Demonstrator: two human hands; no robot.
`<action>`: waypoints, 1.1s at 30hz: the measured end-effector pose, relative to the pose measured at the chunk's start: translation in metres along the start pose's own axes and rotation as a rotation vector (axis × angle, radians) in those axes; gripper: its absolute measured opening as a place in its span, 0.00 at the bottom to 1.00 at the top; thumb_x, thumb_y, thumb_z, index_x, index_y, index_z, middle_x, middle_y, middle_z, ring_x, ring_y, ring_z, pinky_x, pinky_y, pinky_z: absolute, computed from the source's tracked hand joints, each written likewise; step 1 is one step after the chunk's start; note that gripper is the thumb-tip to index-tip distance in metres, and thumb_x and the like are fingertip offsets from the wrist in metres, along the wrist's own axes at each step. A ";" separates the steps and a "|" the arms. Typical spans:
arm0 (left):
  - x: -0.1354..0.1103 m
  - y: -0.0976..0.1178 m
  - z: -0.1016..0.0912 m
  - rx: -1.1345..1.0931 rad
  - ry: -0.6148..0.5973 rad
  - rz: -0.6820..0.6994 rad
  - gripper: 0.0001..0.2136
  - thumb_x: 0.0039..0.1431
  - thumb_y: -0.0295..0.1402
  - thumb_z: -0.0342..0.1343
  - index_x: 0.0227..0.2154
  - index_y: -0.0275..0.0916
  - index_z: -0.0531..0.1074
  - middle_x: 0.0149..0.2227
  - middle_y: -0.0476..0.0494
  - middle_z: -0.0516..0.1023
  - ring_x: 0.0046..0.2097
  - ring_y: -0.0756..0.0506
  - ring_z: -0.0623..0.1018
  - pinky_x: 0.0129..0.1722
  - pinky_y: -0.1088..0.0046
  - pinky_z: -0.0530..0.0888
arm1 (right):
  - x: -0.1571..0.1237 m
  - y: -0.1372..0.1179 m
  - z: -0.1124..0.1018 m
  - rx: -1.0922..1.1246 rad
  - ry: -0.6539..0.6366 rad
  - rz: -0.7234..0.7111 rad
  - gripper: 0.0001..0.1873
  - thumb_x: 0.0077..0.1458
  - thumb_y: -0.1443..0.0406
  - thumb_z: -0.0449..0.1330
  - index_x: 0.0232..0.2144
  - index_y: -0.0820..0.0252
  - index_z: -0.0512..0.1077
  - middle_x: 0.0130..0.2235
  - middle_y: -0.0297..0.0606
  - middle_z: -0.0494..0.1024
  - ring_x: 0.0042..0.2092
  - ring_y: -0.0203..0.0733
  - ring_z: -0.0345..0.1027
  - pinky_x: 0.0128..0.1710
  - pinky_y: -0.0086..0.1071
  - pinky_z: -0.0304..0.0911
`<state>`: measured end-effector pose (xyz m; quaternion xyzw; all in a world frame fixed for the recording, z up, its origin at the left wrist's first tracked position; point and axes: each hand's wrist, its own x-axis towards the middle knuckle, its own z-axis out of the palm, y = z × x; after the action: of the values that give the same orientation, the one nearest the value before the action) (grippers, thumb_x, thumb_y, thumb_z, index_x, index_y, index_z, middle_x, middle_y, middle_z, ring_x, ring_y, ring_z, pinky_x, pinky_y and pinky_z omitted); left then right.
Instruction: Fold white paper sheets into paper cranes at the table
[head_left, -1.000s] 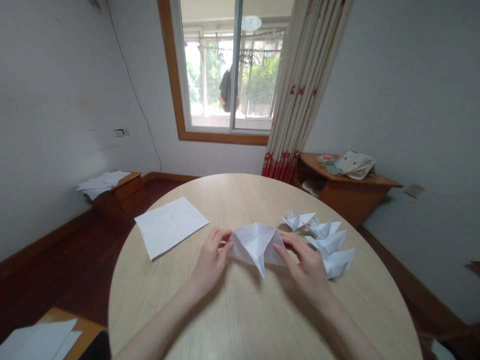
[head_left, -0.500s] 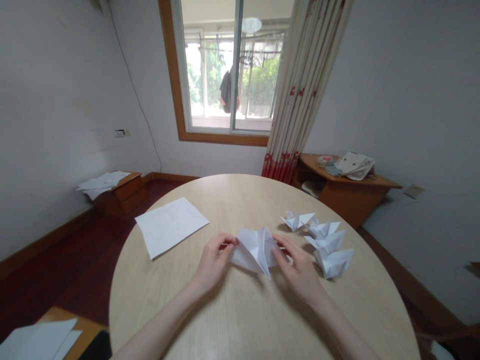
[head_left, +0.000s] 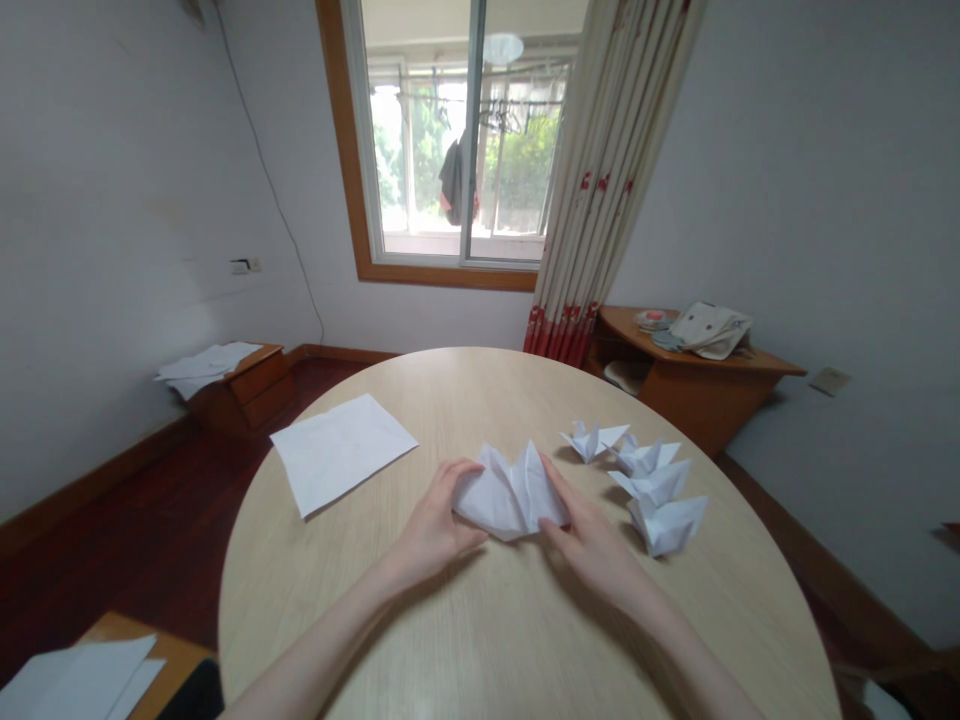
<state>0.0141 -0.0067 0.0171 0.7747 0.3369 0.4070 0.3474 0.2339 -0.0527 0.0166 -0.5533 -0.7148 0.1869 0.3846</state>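
A half-folded white paper piece (head_left: 510, 493) stands on the round wooden table (head_left: 480, 620) between my two hands, its flaps pushed up into peaks. My left hand (head_left: 437, 522) grips its left side with fingers curled over the top edge. My right hand (head_left: 592, 540) pinches its right side, thumb under and fingers along the flap. Just right of my right hand lie several finished white folded paper figures (head_left: 645, 478) in a row.
A flat white sheet (head_left: 340, 449) lies on the table's left part. A low wooden cabinet (head_left: 240, 385) with papers stands by the left wall, a corner shelf (head_left: 697, 375) with a bag at right. More paper (head_left: 75, 680) sits on a surface at bottom left.
My hands have moved toward each other, squeezing the spread paper so that its flaps rise and its lower point folds in.
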 end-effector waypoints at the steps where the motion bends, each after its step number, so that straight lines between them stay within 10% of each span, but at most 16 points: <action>1: 0.000 -0.001 0.000 -0.007 0.000 -0.004 0.33 0.39 0.17 0.64 0.51 0.40 0.63 0.53 0.40 0.64 0.55 0.41 0.67 0.56 0.60 0.65 | 0.000 0.000 0.000 0.018 0.006 0.005 0.40 0.51 0.69 0.51 0.66 0.54 0.48 0.65 0.43 0.57 0.64 0.47 0.53 0.61 0.47 0.52; 18: 0.000 -0.010 0.009 -0.346 0.125 -0.207 0.31 0.44 0.29 0.64 0.53 0.42 0.62 0.50 0.42 0.66 0.41 0.45 0.73 0.41 0.68 0.71 | 0.000 -0.027 -0.007 0.266 -0.023 0.141 0.38 0.55 0.59 0.55 0.65 0.64 0.51 0.41 0.42 0.76 0.35 0.43 0.69 0.38 0.36 0.67; 24: 0.002 -0.010 0.012 -0.470 0.141 -0.263 0.32 0.42 0.31 0.65 0.52 0.39 0.62 0.35 0.49 0.71 0.36 0.46 0.74 0.36 0.73 0.70 | 0.000 -0.027 -0.004 0.546 -0.087 0.162 0.42 0.53 0.58 0.57 0.66 0.61 0.47 0.51 0.46 0.73 0.47 0.46 0.70 0.47 0.38 0.64; 33: -0.001 -0.009 0.013 -0.506 0.065 -0.264 0.20 0.54 0.47 0.58 0.42 0.34 0.74 0.38 0.41 0.77 0.40 0.42 0.74 0.40 0.71 0.68 | 0.000 -0.021 -0.002 0.571 -0.101 0.171 0.37 0.54 0.58 0.58 0.64 0.60 0.53 0.55 0.48 0.71 0.50 0.48 0.69 0.51 0.42 0.63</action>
<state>0.0233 -0.0063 0.0038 0.5995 0.3335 0.4541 0.5685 0.2216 -0.0594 0.0330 -0.4709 -0.6025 0.4393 0.4714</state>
